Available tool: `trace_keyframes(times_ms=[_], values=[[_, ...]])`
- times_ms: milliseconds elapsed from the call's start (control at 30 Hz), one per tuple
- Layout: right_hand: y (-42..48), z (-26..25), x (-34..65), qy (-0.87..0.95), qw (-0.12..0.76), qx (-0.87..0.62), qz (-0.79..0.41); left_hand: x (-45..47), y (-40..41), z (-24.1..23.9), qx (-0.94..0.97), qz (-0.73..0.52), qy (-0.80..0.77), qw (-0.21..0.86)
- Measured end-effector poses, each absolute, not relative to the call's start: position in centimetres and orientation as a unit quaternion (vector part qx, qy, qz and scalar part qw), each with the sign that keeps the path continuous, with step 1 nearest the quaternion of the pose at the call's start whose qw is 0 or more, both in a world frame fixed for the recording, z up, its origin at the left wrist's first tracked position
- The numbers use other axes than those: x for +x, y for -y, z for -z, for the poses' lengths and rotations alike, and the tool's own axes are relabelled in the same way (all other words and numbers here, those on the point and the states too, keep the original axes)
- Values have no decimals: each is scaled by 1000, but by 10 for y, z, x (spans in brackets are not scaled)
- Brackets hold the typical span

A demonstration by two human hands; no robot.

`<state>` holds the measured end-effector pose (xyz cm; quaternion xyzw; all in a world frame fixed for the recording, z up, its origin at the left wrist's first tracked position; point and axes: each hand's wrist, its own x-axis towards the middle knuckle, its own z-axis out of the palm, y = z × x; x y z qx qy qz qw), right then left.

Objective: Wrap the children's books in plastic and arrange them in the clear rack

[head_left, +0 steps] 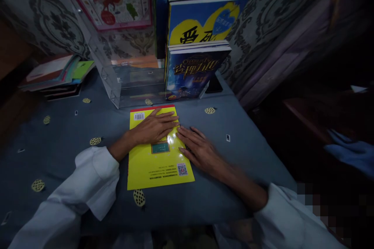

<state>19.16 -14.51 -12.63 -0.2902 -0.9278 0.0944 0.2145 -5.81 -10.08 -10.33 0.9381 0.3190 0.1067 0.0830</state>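
A yellow book [143, 167] lies flat on the table, a red strip along its far edge. It shows a barcode at the far left corner and a QR code at the near right. My left hand [153, 126] rests on the upper part of the cover, palm down with fingers stretched out to the right. At the book's right edge, my right hand [200, 149] lies with extended fingers, their tips on the cover close to the left fingertips. Neither hand grips anything. Part of the cover is hidden under them.
Behind the book stands a clear acrylic rack [140, 87] with upright books, among them a dark blue book [193, 72] and a blue-and-yellow book [201, 19]. A stack of booklets [55, 74] sits at the far left. The blue-grey tablecloth [233, 179] has pineapple prints.
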Motion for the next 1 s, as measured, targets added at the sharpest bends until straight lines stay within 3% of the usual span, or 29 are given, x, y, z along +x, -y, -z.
trace_keyframes(times_ms=[300,667,1000], values=[[153,127,197,922,235,-284,-121,-58,106,100,941,-105,-303,109],[176,114,221,944,92,-215,-233,-58,105,102,939,-103,-303,124],[171,122,213,939,133,-239,-210,-62,94,102,937,-94,-314,121]])
